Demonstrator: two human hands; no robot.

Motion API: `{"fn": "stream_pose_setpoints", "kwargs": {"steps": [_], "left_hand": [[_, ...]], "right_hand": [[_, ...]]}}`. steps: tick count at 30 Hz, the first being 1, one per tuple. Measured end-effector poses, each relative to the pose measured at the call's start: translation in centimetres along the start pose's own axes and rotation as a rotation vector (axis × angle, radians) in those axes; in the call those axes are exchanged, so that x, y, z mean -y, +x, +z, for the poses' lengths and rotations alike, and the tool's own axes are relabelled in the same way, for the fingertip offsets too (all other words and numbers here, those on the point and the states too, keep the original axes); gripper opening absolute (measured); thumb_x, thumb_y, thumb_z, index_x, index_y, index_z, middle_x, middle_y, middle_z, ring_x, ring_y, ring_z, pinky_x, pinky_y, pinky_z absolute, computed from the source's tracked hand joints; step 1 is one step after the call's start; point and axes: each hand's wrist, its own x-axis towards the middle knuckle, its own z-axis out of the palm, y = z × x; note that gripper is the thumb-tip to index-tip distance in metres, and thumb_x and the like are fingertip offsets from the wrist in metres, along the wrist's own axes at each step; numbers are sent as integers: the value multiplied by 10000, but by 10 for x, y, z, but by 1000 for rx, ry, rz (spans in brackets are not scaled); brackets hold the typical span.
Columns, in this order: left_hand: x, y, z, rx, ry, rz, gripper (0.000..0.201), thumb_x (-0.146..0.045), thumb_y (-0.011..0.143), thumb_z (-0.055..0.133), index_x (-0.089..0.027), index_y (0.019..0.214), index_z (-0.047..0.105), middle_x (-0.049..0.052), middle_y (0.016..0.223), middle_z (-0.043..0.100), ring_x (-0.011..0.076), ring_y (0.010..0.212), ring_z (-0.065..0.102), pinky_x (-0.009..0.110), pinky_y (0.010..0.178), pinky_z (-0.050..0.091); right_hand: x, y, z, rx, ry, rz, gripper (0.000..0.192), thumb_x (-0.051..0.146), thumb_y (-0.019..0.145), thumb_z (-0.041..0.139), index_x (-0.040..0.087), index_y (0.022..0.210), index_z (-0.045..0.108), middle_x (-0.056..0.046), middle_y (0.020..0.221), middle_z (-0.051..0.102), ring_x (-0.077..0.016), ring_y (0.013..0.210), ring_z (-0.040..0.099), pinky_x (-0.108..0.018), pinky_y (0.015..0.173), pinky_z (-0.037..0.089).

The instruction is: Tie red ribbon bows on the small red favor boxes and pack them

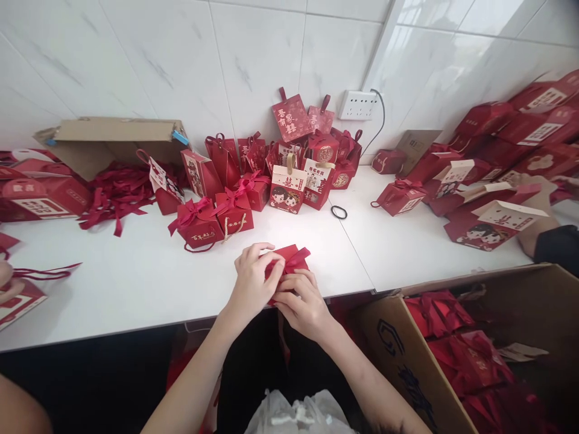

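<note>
A small red gift box (286,251) stands at the front edge of the white table, partly covered by my hands. A red ribbon (298,258) lies across its top, one loose end sticking out to the right. My left hand (253,276) is at the box's left side, thumb and fingers closed on the ribbon near the middle. From the right and front, my right hand (306,303) bends its fingers in and pinches the ribbon low on the box. Just behind, several finished-looking boxes with bows (196,224) stand grouped.
Loose red ribbons (115,191) are piled before a cardboard box (120,135). A carton of red boxes (391,337) stands at right, below the table (136,283). Other people's hands hold boxes at far left and right. A black ring (339,212) lies behind.
</note>
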Motion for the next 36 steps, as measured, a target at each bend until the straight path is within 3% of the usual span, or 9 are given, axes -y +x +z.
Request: {"fn": "stream_pose_setpoints", "kwargs": {"steps": [4, 8, 15, 25, 31, 33, 35, 36], "left_hand": [[1, 4, 0, 154, -144, -5, 134, -268, 831, 505, -229, 793, 628, 41, 1111, 577, 232, 1079, 529, 451, 985, 364], [9, 7, 4, 118, -261, -39, 99, -257, 791, 542, -213, 736, 612, 50, 1084, 580, 218, 1059, 553, 407, 969, 417], [11, 5, 11, 70, -276, -63, 110, -254, 778, 558, -206, 706, 626, 46, 1083, 580, 210, 1042, 565, 399, 969, 430], [11, 6, 10, 68, -281, -44, 102, -237, 779, 553, -204, 712, 623, 53, 1066, 584, 211, 1022, 566, 408, 954, 444], [12, 7, 11, 73, -287, -46, 96, -240, 781, 558, -208, 715, 620, 51, 1068, 580, 207, 1032, 562, 402, 970, 429], [12, 8, 11, 80, -292, -45, 102, -247, 785, 555, -207, 717, 620, 51, 1073, 576, 206, 1045, 558, 399, 981, 419], [12, 8, 11, 90, -291, -48, 106, -259, 787, 558, -208, 719, 621, 50, 1083, 573, 207, 1050, 556, 400, 985, 413], [12, 8, 11, 93, -288, -50, 106, -264, 787, 560, -209, 720, 621, 49, 1089, 572, 207, 1052, 555, 400, 986, 412]], "right_hand": [[-2, -3, -1, -23, 29, -7, 119, 97, 828, 566, 201, 842, 621, -18, 767, 636, -147, 795, 607, -364, 821, 459], [-1, -3, 0, -28, 52, 4, 120, 107, 832, 564, 208, 837, 628, -16, 763, 647, -152, 811, 617, -369, 813, 456], [-1, 1, 0, -74, 98, -12, 96, 108, 825, 589, 195, 809, 628, 0, 724, 660, -126, 727, 626, -382, 838, 430], [6, 0, 1, 9, 128, -29, 109, 130, 825, 590, 228, 801, 630, 34, 705, 664, -112, 733, 633, -402, 921, 378], [9, -3, -19, 19, 124, -38, 78, 207, 838, 586, 214, 908, 621, -11, 784, 670, -148, 765, 629, -399, 860, 421], [7, -6, -31, -71, 99, 76, 132, 298, 850, 547, 185, 883, 608, -52, 780, 645, -180, 745, 605, -379, 744, 453], [3, -7, -42, -132, 47, 352, 221, 342, 872, 473, 179, 773, 586, -59, 697, 605, -185, 656, 562, -342, 625, 440], [2, -7, -45, -96, 43, 527, 276, 355, 885, 440, 185, 713, 573, -51, 645, 589, -180, 606, 541, -326, 585, 422]]}}
